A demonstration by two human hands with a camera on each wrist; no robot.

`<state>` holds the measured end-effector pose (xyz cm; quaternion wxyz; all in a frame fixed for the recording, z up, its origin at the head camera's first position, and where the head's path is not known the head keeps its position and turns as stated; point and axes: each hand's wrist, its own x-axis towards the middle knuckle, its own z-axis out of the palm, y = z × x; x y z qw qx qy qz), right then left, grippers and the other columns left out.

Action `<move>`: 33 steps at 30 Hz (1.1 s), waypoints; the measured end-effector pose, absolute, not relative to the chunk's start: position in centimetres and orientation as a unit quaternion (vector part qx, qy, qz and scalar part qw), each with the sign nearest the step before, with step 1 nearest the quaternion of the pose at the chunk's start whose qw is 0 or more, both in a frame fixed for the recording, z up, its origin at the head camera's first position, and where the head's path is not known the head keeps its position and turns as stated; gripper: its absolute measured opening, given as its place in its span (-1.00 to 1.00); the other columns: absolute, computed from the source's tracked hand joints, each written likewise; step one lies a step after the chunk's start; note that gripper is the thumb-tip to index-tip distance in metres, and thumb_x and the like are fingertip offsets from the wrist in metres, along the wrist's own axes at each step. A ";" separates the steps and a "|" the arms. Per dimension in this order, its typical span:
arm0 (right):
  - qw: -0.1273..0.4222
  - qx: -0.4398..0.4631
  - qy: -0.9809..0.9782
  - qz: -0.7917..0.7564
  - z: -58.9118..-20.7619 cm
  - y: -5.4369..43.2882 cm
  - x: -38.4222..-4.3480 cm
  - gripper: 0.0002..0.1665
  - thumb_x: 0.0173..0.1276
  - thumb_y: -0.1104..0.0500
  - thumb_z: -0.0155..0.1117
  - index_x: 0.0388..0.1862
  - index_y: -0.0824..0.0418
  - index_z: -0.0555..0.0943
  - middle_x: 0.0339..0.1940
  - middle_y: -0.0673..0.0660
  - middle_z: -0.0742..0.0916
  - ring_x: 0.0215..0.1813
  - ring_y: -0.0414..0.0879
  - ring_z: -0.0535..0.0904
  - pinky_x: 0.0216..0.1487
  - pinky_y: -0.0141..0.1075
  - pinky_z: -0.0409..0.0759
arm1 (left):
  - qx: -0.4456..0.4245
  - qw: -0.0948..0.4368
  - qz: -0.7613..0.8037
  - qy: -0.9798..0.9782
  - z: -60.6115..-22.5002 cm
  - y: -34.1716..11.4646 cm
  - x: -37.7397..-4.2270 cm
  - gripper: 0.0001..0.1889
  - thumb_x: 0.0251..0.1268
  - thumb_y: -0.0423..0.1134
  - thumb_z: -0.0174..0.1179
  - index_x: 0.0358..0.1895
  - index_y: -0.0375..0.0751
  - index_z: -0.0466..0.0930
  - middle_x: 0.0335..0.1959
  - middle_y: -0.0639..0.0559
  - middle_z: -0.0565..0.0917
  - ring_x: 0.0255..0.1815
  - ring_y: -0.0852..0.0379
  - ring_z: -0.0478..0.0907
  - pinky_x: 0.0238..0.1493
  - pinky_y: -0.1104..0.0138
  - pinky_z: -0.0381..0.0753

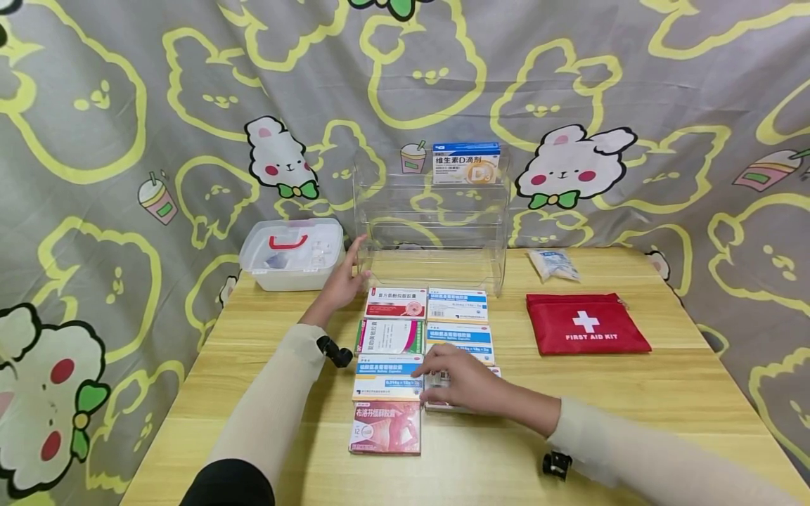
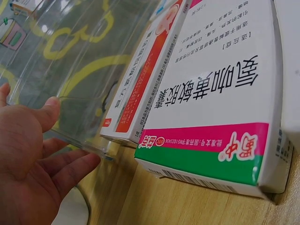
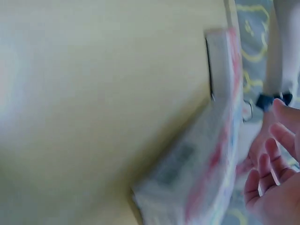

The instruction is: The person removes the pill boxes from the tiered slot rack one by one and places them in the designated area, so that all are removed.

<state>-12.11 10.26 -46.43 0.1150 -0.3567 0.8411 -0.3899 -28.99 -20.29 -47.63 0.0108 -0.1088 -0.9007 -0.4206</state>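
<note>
My left hand [image 1: 342,287] is at the left side of a clear tiered rack [image 1: 436,223], fingers extended along its lower edge. A blue-and-white vitamin D box [image 1: 466,165] stands on the rack's top tier. Medicine boxes lie in two columns before it: a red-and-white box [image 1: 396,302], a green-and-pink-ended box [image 2: 211,93], several blue-and-white boxes [image 1: 458,306] and a pink box [image 1: 384,429]. My right hand [image 1: 465,383] hovers over the nearest box of the right column [image 1: 443,406], partly hiding it. In the right wrist view its fingers are loosely bent, holding nothing.
A lidded translucent bin [image 1: 292,254] with a red handle stands left of the rack. To the right lie a red first aid pouch [image 1: 585,325] and a small clear packet [image 1: 553,266]. A patterned curtain [image 1: 443,84] hangs behind the wooden table [image 1: 690,422].
</note>
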 end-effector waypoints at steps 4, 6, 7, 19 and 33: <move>0.094 -0.349 0.843 -0.399 -44.9 11.2 -14.3 -0.63 0.31 0.09 0.55 0.09 0.09 0.78 -0.05 0.02 0.74 0.01 0.03 0.63 0.00 -0.06 0.66 | -0.108 0.014 -0.420 -0.901 -47.7 -20.3 -29.0 -0.10 0.59 -0.27 0.13 0.64 0.60 -0.23 0.42 -0.43 0.43 -0.32 -0.07 0.56 -0.42 0.20 0.55; 0.080 -0.345 0.846 -0.399 -44.1 11.6 -15.4 -0.62 0.30 0.08 0.55 0.09 0.09 0.77 -0.04 0.02 0.74 0.04 0.06 0.64 0.03 0.01 0.66 | -0.106 0.013 -0.422 -0.900 -47.8 -20.3 -29.0 -0.08 0.59 -0.28 0.13 0.62 0.66 -0.24 0.43 -0.43 0.42 -0.36 -0.08 0.54 -0.42 0.20 0.54; 0.071 -0.343 0.849 -0.395 -43.7 11.8 -16.0 -0.62 0.30 0.08 0.55 0.09 0.08 0.77 -0.03 0.01 0.74 0.05 0.07 0.64 0.04 0.02 0.66 | -0.106 0.013 -0.422 -0.900 -47.8 -20.3 -29.0 -0.08 0.59 -0.28 0.13 0.61 0.68 -0.24 0.43 -0.43 0.41 -0.38 -0.06 0.53 -0.42 0.20 0.54; -0.015 -0.292 0.889 -0.351 -37.6 14.4 -23.6 -0.57 0.35 0.04 0.52 0.17 0.07 0.73 0.09 0.02 0.73 0.09 -0.01 0.58 0.00 -0.10 0.60 | -0.097 0.007 -0.424 -0.901 -47.8 -20.3 -29.1 -0.10 0.60 -0.27 0.11 0.62 0.68 -0.23 0.44 -0.47 0.37 -0.65 0.10 0.39 -0.41 0.20 0.54; -0.069 -0.207 0.905 -0.366 -31.0 16.6 -31.6 -0.51 0.42 0.09 0.45 0.28 0.18 0.66 0.25 0.21 0.67 0.26 0.15 0.52 0.15 0.06 0.53 | -0.101 0.006 -0.419 -0.902 -47.4 -20.1 -28.9 -0.11 0.60 -0.29 0.11 0.66 0.53 -0.22 0.47 -0.50 0.32 -0.62 0.09 0.42 -0.41 0.22 0.52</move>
